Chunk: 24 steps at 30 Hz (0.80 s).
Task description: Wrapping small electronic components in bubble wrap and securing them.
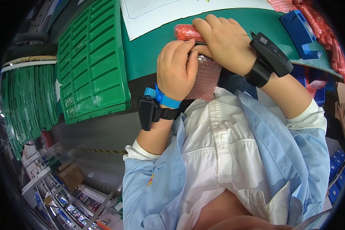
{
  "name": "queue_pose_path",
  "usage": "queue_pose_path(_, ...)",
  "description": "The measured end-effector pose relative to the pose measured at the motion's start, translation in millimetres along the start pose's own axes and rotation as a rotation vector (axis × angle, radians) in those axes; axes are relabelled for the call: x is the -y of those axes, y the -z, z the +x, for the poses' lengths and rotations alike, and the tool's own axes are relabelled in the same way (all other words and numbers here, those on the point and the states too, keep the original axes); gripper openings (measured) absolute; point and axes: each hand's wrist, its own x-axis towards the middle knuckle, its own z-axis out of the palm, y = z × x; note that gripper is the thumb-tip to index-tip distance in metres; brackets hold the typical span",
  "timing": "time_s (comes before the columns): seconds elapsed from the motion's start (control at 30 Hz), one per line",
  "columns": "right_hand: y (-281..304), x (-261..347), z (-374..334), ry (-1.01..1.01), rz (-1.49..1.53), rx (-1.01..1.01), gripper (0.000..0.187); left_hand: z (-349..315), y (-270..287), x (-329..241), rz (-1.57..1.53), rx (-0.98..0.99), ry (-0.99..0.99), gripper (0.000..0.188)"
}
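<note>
At the near edge of the green work table, both my hands are close together on pink bubble wrap. The fingers of my left hand curl over the wrap, and its sheet hangs down between my hands toward my shirt. My right hand closes over a bundled red bubble-wrap roll, whose end sticks out left of the fingers. A thin dark edge shows between the roll and my left fingers. Whatever the wrap may contain is hidden.
A green ribbed tray lies left of my hands, with more green trays stacked beyond it. A blue tape dispenser stands at the right table edge beside heaped red bubble wrap. A white sheet lies at the back.
</note>
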Motion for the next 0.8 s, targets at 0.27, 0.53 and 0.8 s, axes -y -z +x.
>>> queue_pose_path(0.27, 4, -13, -1, 0.154, 0.188, -0.01, 0.048, -5, 6, 6, 0.106, 0.088, -0.059, 0.026)
queue_pose_path(0.53, -1, -28, 8, 0.265, 0.233, -0.145, 0.043, -13, 15, -1, 0.206, 0.169, -0.068, 0.031)
queue_pose_path(0.8, -4, -25, 17, 0.214, 0.212, -0.216, 0.024, -8, 15, -11, 0.251, 0.26, -0.062, 0.039)
